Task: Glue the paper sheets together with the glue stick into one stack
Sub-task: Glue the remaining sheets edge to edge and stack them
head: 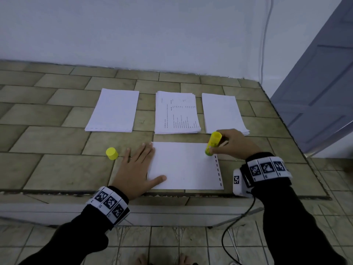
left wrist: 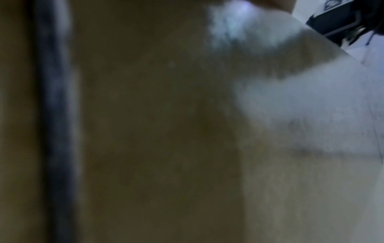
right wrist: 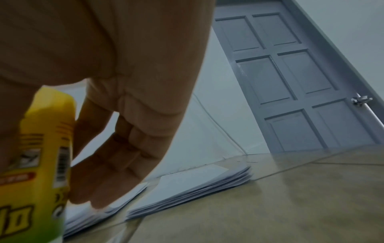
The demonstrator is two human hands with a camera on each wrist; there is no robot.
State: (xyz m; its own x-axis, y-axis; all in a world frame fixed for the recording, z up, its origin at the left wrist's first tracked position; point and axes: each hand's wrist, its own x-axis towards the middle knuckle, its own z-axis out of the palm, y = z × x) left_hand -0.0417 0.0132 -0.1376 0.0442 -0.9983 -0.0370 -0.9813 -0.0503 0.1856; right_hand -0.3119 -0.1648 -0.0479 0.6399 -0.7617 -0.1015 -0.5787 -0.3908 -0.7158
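Flattened on the tiled counter [head: 57, 169], the left hand [head: 137, 167] presses straight fingers on the thin white paper sheet [head: 183, 167], light and prone to sliding. The right hand [head: 233, 142] grips the rigid yellow glue stick [head: 213, 143] mid-barrel, tip touching the sheet's far right corner.

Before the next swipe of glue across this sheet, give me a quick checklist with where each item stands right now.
1. Sheet pinned flat by left hand: ok.
2. Glue stick gripped by right hand: ok.
3. Cap off, lying left of the sheet: ok.
4. Stick tip on the sheet's far right corner: ok.
5. Glue actually laid on the paper: cannot tell.
6. Next sheets in reach, three piles behind: ok.
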